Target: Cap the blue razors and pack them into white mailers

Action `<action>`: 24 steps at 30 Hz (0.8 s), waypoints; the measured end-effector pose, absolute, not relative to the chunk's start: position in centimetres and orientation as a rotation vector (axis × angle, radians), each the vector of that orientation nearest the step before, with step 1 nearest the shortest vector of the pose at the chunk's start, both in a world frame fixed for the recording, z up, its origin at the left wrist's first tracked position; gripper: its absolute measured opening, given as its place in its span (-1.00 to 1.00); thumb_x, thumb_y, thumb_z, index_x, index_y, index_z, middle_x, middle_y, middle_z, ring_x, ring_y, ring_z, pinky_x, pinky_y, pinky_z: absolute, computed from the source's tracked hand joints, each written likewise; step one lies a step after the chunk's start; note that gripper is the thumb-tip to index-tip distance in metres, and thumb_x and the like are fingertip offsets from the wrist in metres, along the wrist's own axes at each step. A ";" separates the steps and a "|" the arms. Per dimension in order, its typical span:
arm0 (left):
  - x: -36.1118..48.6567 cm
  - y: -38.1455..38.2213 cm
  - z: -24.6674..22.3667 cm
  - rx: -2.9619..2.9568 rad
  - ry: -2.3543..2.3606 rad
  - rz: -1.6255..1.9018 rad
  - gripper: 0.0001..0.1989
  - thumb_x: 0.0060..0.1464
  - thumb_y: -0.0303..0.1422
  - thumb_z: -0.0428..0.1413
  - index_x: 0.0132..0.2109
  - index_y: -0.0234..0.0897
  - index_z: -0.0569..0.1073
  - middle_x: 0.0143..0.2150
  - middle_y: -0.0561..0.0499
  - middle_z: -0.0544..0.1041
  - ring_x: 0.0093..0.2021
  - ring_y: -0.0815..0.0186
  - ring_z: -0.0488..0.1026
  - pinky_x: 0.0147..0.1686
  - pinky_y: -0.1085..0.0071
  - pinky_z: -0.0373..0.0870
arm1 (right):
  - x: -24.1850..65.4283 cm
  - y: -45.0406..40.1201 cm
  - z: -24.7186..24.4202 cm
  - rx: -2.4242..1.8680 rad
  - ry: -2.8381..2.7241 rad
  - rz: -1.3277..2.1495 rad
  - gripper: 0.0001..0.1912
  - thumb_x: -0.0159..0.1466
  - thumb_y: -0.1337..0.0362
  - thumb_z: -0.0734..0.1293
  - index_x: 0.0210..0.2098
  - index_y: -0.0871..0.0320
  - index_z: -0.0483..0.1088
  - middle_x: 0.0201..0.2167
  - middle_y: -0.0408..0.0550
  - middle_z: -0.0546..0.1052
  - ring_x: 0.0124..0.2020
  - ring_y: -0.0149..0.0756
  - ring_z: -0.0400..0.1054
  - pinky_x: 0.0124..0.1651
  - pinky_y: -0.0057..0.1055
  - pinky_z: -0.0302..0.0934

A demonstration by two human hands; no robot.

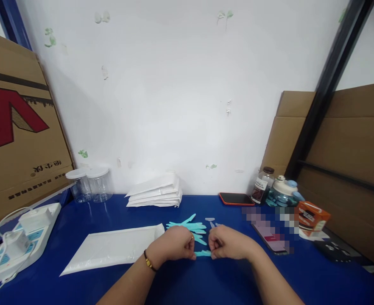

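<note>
Between my two hands stretches a slim turquoise stick (pixel 202 253), shaped like an eyebrow razor, low over the blue table. The fingertips of my left hand (pixel 177 243) pinch its left end, and those of my right hand (pixel 227 242) pinch its right end. Just beyond lies a loose fan of several similar turquoise sticks (pixel 190 225), partly covered by my left hand. A small pale grey T-shaped piece (pixel 210 220) lies beyond my right hand, next to another grey piece that is mostly hidden.
Left of my hands lies a white padded envelope (pixel 110 250); more envelopes (pixel 155 192) are stacked by the wall. Clear jars (pixel 99 186) and a power strip (pixel 43 237) stand left. At right are phones (pixel 237 198), a bottle (pixel 263 185), a jug (pixel 282 192) and an orange box (pixel 312 217).
</note>
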State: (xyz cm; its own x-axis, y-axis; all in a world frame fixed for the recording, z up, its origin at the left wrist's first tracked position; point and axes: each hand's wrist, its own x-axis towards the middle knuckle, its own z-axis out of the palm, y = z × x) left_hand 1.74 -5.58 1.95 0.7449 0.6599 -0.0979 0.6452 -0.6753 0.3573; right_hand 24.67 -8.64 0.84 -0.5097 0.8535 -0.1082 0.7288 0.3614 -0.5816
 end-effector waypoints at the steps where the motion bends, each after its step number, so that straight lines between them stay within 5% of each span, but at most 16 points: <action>1: 1.5 -5.4 2.1 2.562 1.011 0.063 -0.87 -0.15 -0.23 0.23 -0.46 -0.17 0.52 -0.52 0.12 0.51 -0.51 0.38 0.36 -0.56 0.49 0.05 | 25.3 -8.6 1.0 -1.452 -2.366 0.861 -0.93 -0.02 0.30 0.40 -0.52 0.18 0.46 -0.58 -0.19 0.44 -0.57 -0.46 0.24 -0.55 -0.57 0.01; 7: 0.4 -3.9 2.1 2.477 1.086 0.172 -0.72 -0.18 -0.08 0.22 -0.40 -0.18 0.51 -0.46 0.11 0.51 -0.48 0.37 0.39 -0.54 0.49 0.11 | 28.5 -7.5 1.0 -1.588 -2.067 0.649 -0.86 0.05 0.24 0.35 -0.46 0.19 0.46 -0.54 -0.14 0.45 -0.52 -0.39 0.26 -0.49 -0.51 0.07; 12: 1.1 -2.1 1.0 2.475 1.426 0.545 -0.76 0.07 -0.17 0.02 -0.26 -0.20 0.48 -0.27 0.02 0.51 -0.24 0.28 0.41 -0.30 0.43 0.22 | 27.4 -5.3 -0.6 -1.594 -1.925 0.284 -0.81 0.19 0.28 0.20 -0.37 0.16 0.45 -0.38 -0.08 0.43 -0.36 -0.33 0.31 -0.29 -0.43 0.14; 16: 1.7 -0.9 -0.3 2.446 1.566 0.490 -0.83 0.05 -0.24 0.05 -0.28 -0.20 0.48 -0.23 0.01 0.51 -0.13 0.22 0.40 -0.22 0.38 0.23 | 26.3 -3.6 -2.2 -1.672 -1.936 0.282 -0.83 0.17 0.31 0.25 -0.28 0.14 0.45 -0.28 -0.06 0.40 -0.28 -0.31 0.32 -0.22 -0.42 0.14; 24: 1.8 -0.4 -0.9 2.386 1.531 0.444 -0.79 0.11 -0.24 -0.03 -0.32 -0.20 0.46 -0.28 0.04 0.54 -0.20 0.27 0.44 -0.29 0.42 0.21 | 26.4 -3.2 -2.8 -1.717 -1.944 0.384 -0.95 0.09 0.41 0.28 -0.44 0.18 0.38 -0.34 -0.08 0.39 -0.34 -0.34 0.30 -0.27 -0.45 0.13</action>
State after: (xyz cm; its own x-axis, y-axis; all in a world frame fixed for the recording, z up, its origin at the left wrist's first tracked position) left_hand 1.85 -0.41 -0.87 0.3942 0.9126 0.1087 0.8293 -0.4041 0.3858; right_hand 26.37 -3.19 -2.78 -0.0667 0.9796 0.1893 0.8343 0.1589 -0.5280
